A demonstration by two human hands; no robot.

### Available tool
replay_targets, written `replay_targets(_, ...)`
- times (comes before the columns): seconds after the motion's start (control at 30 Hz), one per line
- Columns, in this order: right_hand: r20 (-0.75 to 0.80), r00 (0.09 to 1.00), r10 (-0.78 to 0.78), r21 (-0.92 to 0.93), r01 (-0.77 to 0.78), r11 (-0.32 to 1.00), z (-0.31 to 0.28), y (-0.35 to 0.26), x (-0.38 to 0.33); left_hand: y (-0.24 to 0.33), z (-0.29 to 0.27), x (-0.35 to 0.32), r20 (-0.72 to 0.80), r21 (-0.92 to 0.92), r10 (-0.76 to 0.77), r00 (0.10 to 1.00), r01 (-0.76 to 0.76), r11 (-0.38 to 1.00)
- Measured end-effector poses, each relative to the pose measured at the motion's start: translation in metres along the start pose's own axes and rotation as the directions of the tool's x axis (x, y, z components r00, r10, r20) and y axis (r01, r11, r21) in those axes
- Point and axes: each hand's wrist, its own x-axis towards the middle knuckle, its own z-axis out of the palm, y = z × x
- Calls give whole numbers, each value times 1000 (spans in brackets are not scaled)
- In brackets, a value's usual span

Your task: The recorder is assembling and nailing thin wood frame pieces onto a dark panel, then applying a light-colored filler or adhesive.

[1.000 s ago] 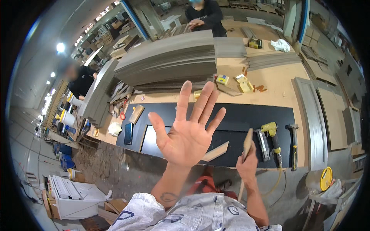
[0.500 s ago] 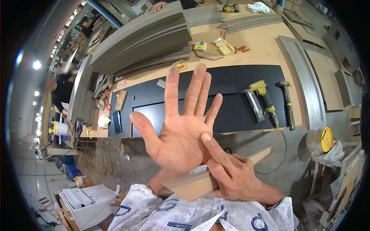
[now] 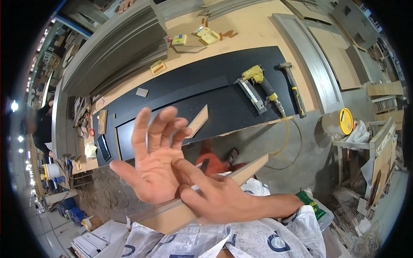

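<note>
at the far left a person [image 3: 41, 124] in dark clothes stands beside the long workbench [image 3: 258, 32], with grey mouldings [image 3: 116, 47] stacked along its upper left. nearer the middle, the left hand [image 3: 152, 165] is raised palm up toward the camera, fingers spread and slightly curled, holding nothing. the right hand [image 3: 219, 195] lies just beside it, its index finger stretched out and touching the left palm while the other fingers fold loosely; whether they grip anything cannot be told. a long wooden strip [image 3: 247, 170] runs at a slant under both hands, close to the right one. behind them a black door panel [image 3: 189, 92] lies on the bench with a short wood offcut [image 3: 198, 121] on it. further right on the panel rest a yellow nail gun [image 3: 256, 86] and a hammer [image 3: 292, 88]. rightmost, a bucket with a yellow lid [image 3: 340, 122] stands on the floor.
</note>
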Motion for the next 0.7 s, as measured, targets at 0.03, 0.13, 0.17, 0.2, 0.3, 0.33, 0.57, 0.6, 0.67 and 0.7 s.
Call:
replay_targets(0.03,2,1000,7,-3,-7,1000,1,-1,0,2,-3,0,-35,19,4,999,-3,1000)
replay_targets(0.13,106,993,61,8,-62,998,1,-2,1,2,-5,-4,-113,80,9,994,0,997)
replay_targets(0.17,144,987,75,77,-87,993,0,-1,2,3,-8,-5,-110,113,-2,994,15,994)
replay_targets(0.2,182,979,88,147,-115,982,1,-1,2,4,-11,-7,-108,147,-16,994,31,989)
replay_targets(0.3,254,960,121,213,-177,961,5,2,3,0,-11,-9,-141,127,-40,989,58,990)
replay_targets(0.33,257,959,122,215,-180,960,6,3,4,-1,-11,-9,-145,126,-41,989,60,990)
replay_targets(0.57,247,955,165,260,-229,938,14,8,13,-2,-16,-9,-286,78,-26,958,51,996)
replay_targets(0.6,214,963,162,265,-216,940,15,8,14,-2,-18,-9,-306,76,-29,952,55,996)
replay_targets(0.67,244,953,178,254,-240,937,20,9,14,1,-23,-12,-300,156,-85,950,137,978)
replay_targets(0.7,268,944,193,242,-259,935,23,10,13,3,-25,-14,-293,238,-143,945,217,947)
